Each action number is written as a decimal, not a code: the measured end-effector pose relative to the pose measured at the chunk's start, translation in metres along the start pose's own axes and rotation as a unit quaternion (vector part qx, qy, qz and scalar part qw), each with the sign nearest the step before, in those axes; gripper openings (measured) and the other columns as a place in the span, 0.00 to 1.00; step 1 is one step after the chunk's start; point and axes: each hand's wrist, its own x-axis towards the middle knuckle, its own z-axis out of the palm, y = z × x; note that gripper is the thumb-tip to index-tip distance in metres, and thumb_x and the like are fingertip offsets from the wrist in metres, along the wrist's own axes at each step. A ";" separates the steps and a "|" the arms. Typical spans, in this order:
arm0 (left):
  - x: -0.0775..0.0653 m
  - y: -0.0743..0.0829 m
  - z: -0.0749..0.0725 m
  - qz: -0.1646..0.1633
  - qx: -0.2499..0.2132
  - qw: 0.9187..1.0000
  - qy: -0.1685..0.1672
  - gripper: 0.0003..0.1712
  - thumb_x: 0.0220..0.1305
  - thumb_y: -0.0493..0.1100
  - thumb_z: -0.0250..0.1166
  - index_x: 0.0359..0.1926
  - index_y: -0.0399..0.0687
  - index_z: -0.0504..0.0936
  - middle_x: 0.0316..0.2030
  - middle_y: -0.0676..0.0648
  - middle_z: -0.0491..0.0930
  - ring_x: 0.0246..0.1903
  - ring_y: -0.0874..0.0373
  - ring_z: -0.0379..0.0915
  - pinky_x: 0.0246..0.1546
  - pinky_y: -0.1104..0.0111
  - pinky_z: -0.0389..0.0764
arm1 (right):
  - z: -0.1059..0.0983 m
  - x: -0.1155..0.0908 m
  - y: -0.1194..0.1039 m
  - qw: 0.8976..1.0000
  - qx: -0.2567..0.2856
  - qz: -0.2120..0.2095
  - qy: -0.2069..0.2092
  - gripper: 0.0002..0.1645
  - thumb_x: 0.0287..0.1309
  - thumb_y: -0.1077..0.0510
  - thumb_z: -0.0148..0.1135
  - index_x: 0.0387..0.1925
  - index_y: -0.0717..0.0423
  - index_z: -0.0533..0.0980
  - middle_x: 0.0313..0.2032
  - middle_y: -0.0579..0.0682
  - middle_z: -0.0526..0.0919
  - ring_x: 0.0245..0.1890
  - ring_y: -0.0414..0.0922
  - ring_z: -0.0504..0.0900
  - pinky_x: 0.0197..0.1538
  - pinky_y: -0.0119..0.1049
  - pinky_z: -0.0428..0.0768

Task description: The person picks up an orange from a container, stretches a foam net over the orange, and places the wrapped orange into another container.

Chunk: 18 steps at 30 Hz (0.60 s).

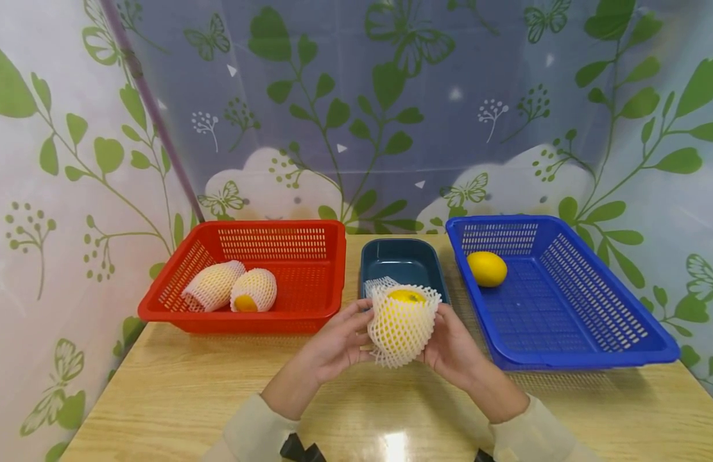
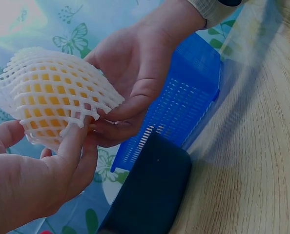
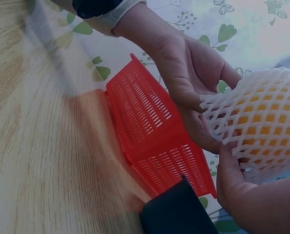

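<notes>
Both hands hold a yellow mango wrapped in a white foam net, up over the table in front of the teal dish. My left hand has its fingers and thumb round the net's left side. On the other side, my right hand grips the net with curved fingers. Bare yellow skin shows through the net's open top in the head view. In the left wrist view, fingertips of both hands meet at the net's edge. Another piece of white foam net lies in the dish, partly hidden.
At the left stands a red basket with two net-wrapped fruits inside. A blue basket at the right holds one bare yellow mango. All stand on a wooden table, with a leaf-patterned curtain behind.
</notes>
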 end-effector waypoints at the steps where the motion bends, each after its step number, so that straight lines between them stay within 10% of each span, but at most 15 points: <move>1: 0.000 0.000 0.000 0.000 -0.001 1.000 0.000 0.27 0.74 0.44 0.50 0.69 0.44 0.56 0.54 0.42 0.70 0.48 0.52 0.73 0.51 0.55 0.78 | 0.000 0.000 0.000 1.000 -0.001 0.001 0.002 0.31 0.74 0.47 0.19 0.52 0.45 0.73 0.45 0.45 0.78 0.43 0.41 0.79 0.43 0.34 0.80; 18: 0.000 0.000 0.002 -0.011 -0.014 1.000 0.000 0.39 0.72 0.63 0.48 0.73 0.50 0.51 0.59 0.39 0.66 0.50 0.51 0.71 0.53 0.52 0.76 | 0.001 -0.002 0.001 0.996 -0.058 0.020 0.071 0.19 0.76 0.51 0.32 0.51 0.39 0.71 0.43 0.41 0.76 0.39 0.38 0.77 0.43 0.30 0.79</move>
